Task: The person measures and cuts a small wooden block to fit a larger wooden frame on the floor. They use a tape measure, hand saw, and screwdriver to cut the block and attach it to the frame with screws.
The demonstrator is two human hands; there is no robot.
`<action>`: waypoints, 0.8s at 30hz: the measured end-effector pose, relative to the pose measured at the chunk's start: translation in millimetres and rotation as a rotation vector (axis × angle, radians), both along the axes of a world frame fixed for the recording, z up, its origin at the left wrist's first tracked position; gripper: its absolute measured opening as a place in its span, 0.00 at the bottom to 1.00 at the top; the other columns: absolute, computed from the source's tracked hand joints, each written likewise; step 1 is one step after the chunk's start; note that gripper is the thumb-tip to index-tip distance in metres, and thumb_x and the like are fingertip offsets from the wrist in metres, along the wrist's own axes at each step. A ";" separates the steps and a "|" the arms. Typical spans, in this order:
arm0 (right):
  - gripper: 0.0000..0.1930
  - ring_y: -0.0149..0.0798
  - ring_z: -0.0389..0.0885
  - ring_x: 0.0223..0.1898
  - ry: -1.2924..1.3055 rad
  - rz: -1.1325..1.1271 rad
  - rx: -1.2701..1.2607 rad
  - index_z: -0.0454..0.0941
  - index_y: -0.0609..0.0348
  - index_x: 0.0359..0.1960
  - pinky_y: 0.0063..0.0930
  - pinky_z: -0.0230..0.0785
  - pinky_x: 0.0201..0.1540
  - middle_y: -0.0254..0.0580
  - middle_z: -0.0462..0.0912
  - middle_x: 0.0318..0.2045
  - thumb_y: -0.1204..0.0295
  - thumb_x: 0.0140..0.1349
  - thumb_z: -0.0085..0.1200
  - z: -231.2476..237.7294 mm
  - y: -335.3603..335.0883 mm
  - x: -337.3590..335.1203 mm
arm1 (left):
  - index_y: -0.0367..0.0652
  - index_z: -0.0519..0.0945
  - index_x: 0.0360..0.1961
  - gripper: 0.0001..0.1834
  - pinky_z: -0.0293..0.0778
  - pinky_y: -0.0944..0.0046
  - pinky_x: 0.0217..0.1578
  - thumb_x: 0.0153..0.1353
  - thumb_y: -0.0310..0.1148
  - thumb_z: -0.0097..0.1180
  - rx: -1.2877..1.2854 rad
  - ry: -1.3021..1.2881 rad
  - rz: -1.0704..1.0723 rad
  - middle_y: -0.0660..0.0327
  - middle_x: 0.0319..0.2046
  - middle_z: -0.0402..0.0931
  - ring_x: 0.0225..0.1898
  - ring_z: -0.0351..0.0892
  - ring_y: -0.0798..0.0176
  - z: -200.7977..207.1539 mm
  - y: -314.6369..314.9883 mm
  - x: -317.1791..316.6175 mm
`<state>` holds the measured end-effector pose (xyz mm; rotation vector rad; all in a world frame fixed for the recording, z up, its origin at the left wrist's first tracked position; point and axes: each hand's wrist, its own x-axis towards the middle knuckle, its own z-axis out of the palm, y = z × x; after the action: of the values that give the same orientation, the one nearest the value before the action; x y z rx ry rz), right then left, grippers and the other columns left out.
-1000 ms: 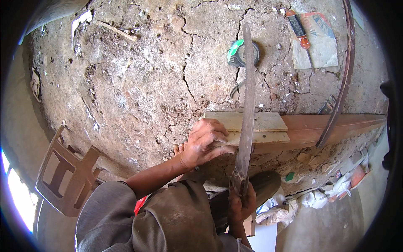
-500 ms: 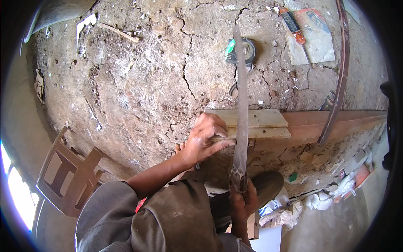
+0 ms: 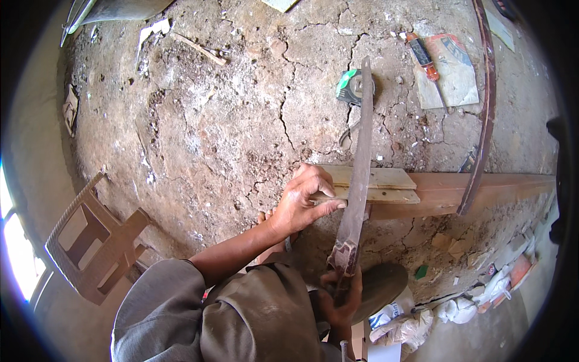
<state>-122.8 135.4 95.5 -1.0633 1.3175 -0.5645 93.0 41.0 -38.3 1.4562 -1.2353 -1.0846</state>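
Note:
My right hand (image 3: 344, 298) is wrapped around the handle of a handsaw (image 3: 360, 145), whose long narrow blade points away from me. The blade crosses over pale wooden strips (image 3: 386, 178) that lie on a brown wooden beam (image 3: 446, 190). Beside the blade, my left hand (image 3: 306, 199) is closed on the left part of the strips, with its thumb near the blade's side. Whether the teeth sit in a cut cannot be made out. The blade's far part overlaps a black and green tape measure (image 3: 348, 90) on the ground.
A screwdriver (image 3: 425, 60) lies on a paper sheet (image 3: 452, 81) at the far right. One dark narrow strip (image 3: 484, 114) rests across the beam. To the left is a brown plastic chair (image 3: 90, 241). Crumpled bags (image 3: 410, 332) lie at the lower right on cracked earth.
The view has shifted a little. My right hand has drawn the saw slightly toward me, and the blade leans more to the right. My left hand keeps its hold on the strips.

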 end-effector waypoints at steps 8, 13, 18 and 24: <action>0.38 0.37 0.85 0.31 0.210 0.031 -0.113 0.60 0.79 0.71 0.32 0.80 0.40 0.48 0.86 0.33 0.75 0.61 0.63 1.7 3.5 4.5 | 0.45 0.82 0.34 0.15 0.71 0.54 0.51 0.53 0.36 0.78 0.008 0.027 -0.053 0.62 0.39 0.79 0.46 0.79 0.55 -3.5 1.7 4.0; 0.37 0.39 0.85 0.29 0.117 0.020 -0.159 0.64 0.80 0.69 0.34 0.81 0.38 0.50 0.86 0.34 0.74 0.59 0.62 4.9 -3.0 6.6 | 0.45 0.82 0.35 0.14 0.74 0.53 0.51 0.55 0.34 0.78 -0.064 0.015 -0.087 0.60 0.40 0.82 0.48 0.83 0.53 -8.0 -0.7 5.6; 0.33 0.43 0.85 0.29 0.351 0.021 -0.291 0.72 0.80 0.64 0.35 0.81 0.38 0.52 0.87 0.35 0.75 0.56 0.62 -5.0 4.8 9.8 | 0.45 0.84 0.36 0.15 0.75 0.55 0.50 0.53 0.35 0.78 -0.099 0.027 -0.054 0.62 0.39 0.85 0.47 0.84 0.55 -11.3 0.9 1.6; 0.32 0.41 0.83 0.24 0.261 -0.038 -0.395 0.74 0.79 0.63 0.34 0.77 0.30 0.51 0.86 0.32 0.71 0.57 0.60 -35.0 13.4 10.3 | 0.45 0.89 0.35 0.09 0.77 0.57 0.49 0.56 0.35 0.76 -0.171 0.045 -0.022 0.63 0.36 0.87 0.45 0.84 0.59 -11.3 1.9 -5.1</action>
<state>-112.5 148.8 60.5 -1.4760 1.4911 -0.7542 87.9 42.9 -49.6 1.2849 -1.2825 -0.9948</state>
